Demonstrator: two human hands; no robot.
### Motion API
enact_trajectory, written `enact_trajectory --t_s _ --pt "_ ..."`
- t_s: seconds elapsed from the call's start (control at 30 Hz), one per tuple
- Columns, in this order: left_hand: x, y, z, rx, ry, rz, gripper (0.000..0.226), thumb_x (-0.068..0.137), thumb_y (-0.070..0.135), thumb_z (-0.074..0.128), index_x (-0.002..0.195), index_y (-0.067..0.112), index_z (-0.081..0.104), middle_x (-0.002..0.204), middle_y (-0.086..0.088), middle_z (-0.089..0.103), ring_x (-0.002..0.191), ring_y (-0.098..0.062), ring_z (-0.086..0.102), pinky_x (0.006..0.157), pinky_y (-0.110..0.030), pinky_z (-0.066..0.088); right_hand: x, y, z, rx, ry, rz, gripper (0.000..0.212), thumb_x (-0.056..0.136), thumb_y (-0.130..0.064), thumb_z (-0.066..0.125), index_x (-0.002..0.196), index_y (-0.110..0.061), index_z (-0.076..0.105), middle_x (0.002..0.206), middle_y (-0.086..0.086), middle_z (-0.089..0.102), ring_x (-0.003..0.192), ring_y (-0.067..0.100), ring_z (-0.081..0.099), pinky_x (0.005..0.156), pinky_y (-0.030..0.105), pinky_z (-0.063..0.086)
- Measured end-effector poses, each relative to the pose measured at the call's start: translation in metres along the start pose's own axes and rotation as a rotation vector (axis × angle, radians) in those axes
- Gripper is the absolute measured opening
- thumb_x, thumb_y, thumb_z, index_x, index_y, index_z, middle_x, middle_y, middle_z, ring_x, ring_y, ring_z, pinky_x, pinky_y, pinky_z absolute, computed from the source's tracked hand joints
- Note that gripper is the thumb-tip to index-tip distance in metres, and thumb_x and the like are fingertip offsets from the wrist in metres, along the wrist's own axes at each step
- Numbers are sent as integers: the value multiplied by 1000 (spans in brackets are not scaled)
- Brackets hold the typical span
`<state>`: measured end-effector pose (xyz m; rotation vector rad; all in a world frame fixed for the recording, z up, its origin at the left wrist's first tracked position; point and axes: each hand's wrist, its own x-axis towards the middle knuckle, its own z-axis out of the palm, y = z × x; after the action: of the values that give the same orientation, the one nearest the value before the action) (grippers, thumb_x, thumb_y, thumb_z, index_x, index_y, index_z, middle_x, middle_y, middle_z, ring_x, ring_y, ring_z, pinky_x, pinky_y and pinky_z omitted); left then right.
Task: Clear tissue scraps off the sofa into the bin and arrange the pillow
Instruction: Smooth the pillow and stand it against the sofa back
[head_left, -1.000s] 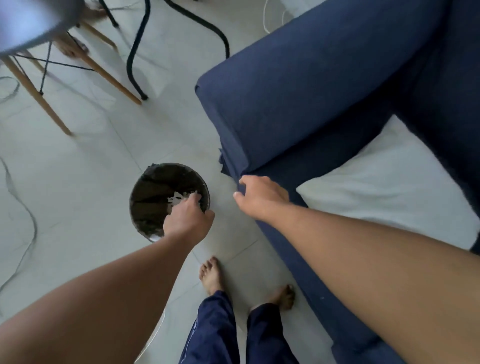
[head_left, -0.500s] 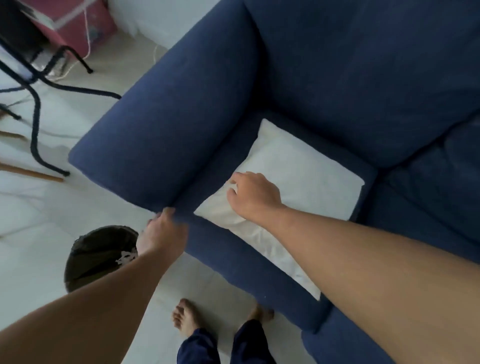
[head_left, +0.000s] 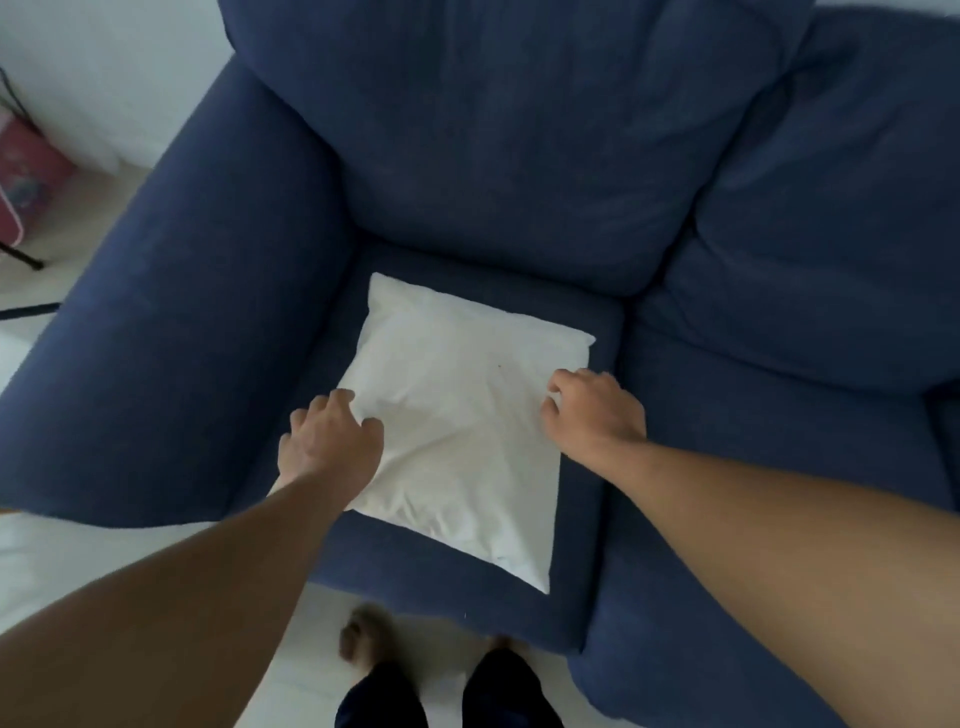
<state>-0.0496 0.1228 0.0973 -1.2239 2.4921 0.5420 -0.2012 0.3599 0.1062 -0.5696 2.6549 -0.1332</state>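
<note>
A white square pillow (head_left: 457, 415) lies flat on the left seat cushion of the dark blue sofa (head_left: 519, 156). My left hand (head_left: 327, 436) grips the pillow's left edge, its fingers curled into the fabric. At the right edge, my right hand (head_left: 592, 410) pinches the cloth. Both arms reach in from the bottom of the view. No tissue scraps show on the seat. The bin is out of view.
The sofa's wide left armrest (head_left: 171, 338) stands beside the pillow. A second seat cushion (head_left: 779, 467) lies to the right. A pink object (head_left: 26, 176) and black frame legs sit on the pale floor at far left. My bare feet (head_left: 363, 639) stand before the sofa.
My view swung from the bin on the floor to the sofa. The left hand left the bin and took the pillow's left edge; the right hand shifted to its right edge.
</note>
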Motion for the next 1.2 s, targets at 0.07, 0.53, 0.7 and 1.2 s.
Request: enact_trajectory --t_s 0.07,0.53,0.7,1.2 --pt "5 11 2 37 0 41 54 96 37 46 148 22 44 148 -2 49 131 -30 42 103 -47 38 -4 15 6 33 -19 50 27 102 -36 45 116 -22 63 111 -3 63 104 21 55 76 38 51" --pt "61 -3 26 62 -40 -4 52 101 35 29 149 16 38 148 -11 47 132 -37 42 105 -54 33 -39 7 93 531 -192 473 48 100 -58 29 117 -24 59 110 -3 55 101 24 60 90 47 54" --pt "83 -28 29 -24 -124 -116 58 100 46 30 150 17 38 147 -14 49 131 -39 44 108 -52 35 -38 -2 113 735 -229 585 58 101 -64 23 115 -25 63 110 2 67 102 24 63 94 44 51" --pt "92 -58 28 -207 -364 -178 61 102 58 30 131 13 61 128 -14 60 113 -35 57 96 -40 46 -31 -23 112 916 -220 693 59 105 -62 24 135 -25 59 130 0 64 119 25 59 107 46 44"
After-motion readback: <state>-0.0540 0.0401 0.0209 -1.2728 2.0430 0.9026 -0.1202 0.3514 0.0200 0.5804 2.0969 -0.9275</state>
